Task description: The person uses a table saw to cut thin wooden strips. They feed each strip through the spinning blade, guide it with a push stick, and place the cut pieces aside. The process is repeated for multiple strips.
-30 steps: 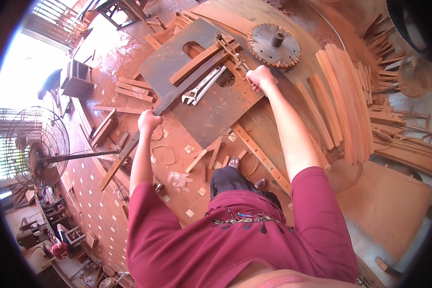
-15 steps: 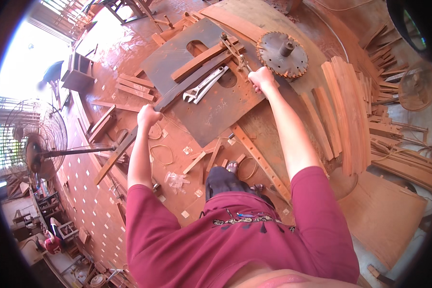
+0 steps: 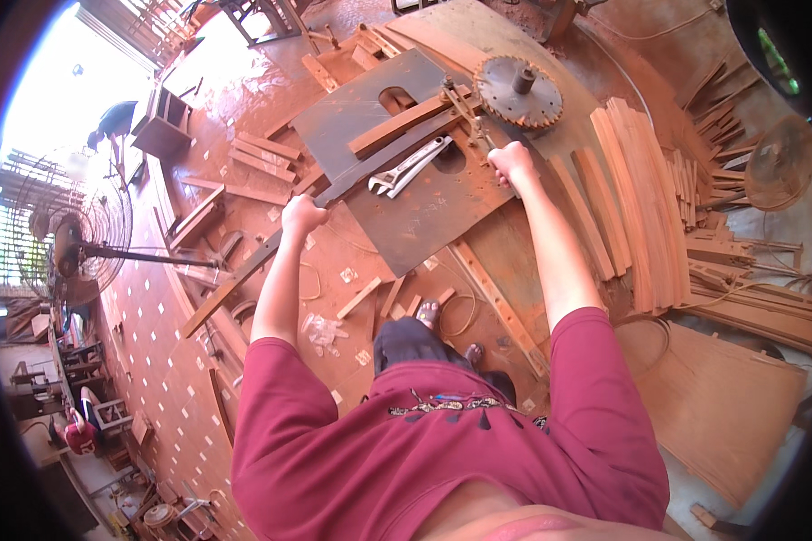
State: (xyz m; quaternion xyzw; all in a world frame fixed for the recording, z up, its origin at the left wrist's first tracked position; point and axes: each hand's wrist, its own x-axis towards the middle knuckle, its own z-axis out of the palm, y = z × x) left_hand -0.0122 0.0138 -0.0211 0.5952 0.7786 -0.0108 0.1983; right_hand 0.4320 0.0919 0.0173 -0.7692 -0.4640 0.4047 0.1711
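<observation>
A long dark bar [image 3: 356, 178] lies slantwise across a grey metal machine plate [image 3: 406, 230], its wooden end reaching out to the lower left. My left hand [image 3: 304, 215] is closed round this bar beside the plate's left edge. Over the plate's right side, my right hand [image 3: 512, 166] grips the handle of a metal clamp [image 3: 466, 110], which sits at the far end of the bar. An adjustable wrench [image 3: 397, 176] and another slim metal wrench [image 3: 421, 169] lie together on the plate between my hands. Behind the bar rests a reddish wooden strip [image 3: 397, 128].
A toothed circular saw blade [image 3: 541, 104] stands by the plate's far right corner. Stacked wooden strips [image 3: 645, 216] lie to the right, loose wood pieces [image 3: 266, 158] to the left. A standing fan [image 3: 68, 243] is at far left. A person [image 3: 81, 435] sits at lower left.
The whole view has shifted, so the plate and both hands appear slightly farther right. Both hands keep their grips; the right hand sits slightly nearer me relative to the wrenches.
</observation>
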